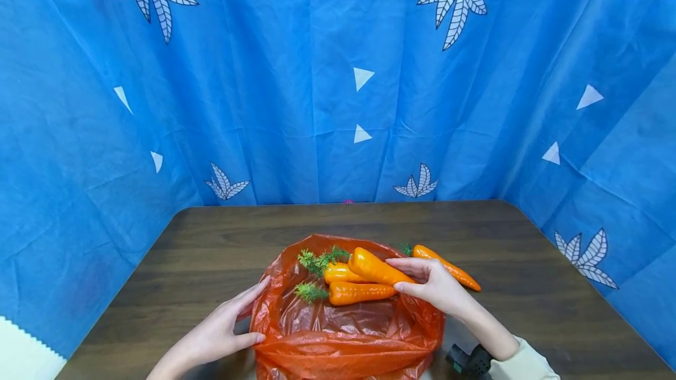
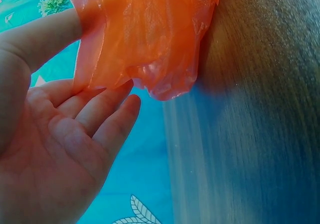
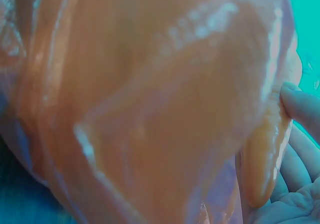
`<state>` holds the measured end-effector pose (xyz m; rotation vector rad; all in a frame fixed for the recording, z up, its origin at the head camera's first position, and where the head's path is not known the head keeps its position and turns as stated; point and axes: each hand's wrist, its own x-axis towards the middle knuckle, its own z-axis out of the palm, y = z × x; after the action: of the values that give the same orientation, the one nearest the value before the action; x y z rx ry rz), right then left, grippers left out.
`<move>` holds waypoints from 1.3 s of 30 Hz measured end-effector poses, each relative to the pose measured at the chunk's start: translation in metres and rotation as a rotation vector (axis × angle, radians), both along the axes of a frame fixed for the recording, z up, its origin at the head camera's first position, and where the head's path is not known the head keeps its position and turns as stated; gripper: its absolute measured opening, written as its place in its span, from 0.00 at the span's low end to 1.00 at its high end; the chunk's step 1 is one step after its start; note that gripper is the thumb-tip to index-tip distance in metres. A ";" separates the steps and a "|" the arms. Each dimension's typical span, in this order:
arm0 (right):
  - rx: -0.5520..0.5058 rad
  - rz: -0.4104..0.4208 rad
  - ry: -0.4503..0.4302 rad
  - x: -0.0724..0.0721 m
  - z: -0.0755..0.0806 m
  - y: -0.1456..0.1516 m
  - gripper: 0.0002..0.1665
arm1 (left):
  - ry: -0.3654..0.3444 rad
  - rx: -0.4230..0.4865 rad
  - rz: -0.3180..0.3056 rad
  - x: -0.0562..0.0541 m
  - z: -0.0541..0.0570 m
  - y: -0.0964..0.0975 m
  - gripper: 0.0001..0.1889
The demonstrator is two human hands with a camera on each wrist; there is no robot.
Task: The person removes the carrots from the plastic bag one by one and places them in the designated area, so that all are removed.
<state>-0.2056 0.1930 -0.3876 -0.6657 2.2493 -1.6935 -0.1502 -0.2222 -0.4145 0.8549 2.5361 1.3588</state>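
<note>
An orange-red plastic bag (image 1: 348,342) stands on the table with its mouth spread wide. Two carrots with green tops, an upper carrot (image 1: 338,273) and a lower carrot (image 1: 361,294), lie in its mouth. Over them, my right hand (image 1: 435,286) pinches another carrot (image 1: 376,267) near its tapered end, between thumb and fingers. The right wrist view shows this carrot (image 3: 265,159) beside the bag's wall. My left hand (image 1: 224,327) touches the bag's left rim, thumb and fingers spread apart. In the left wrist view, its fingertips are partly behind the bag's plastic (image 2: 150,39).
One more carrot (image 1: 446,267) lies on the wooden table (image 1: 222,251) just right of the bag, behind my right hand. A blue patterned curtain (image 1: 338,104) surrounds the table's back and sides. A dark device (image 1: 470,359) sits at my right wrist.
</note>
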 end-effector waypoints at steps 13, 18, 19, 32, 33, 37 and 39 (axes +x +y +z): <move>0.002 -0.027 0.034 -0.001 0.002 0.006 0.29 | 0.022 -0.028 0.014 0.002 -0.001 -0.001 0.44; -0.017 -0.044 0.063 -0.001 0.002 0.009 0.28 | 0.012 -0.036 0.022 0.002 -0.001 0.000 0.44; -0.022 -0.045 0.066 -0.001 0.002 0.010 0.28 | 0.015 -0.038 0.023 0.002 -0.001 0.000 0.44; -0.056 -0.069 0.092 -0.003 0.004 0.021 0.27 | 0.027 -0.036 0.029 0.000 0.003 0.001 0.43; -0.051 -0.077 0.098 -0.003 0.004 0.021 0.27 | 0.025 -0.037 0.030 0.000 0.003 0.001 0.43; -0.027 -0.123 0.115 -0.004 0.007 0.026 0.26 | 0.015 -0.036 0.030 0.000 0.003 0.002 0.44; -0.023 -0.138 0.120 -0.004 0.008 0.028 0.26 | 0.014 -0.035 0.030 0.000 0.003 0.002 0.44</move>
<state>-0.2096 0.2215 -0.3795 -0.6471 2.4126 -1.7902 -0.1503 -0.2204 -0.4113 0.8261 2.5847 1.3179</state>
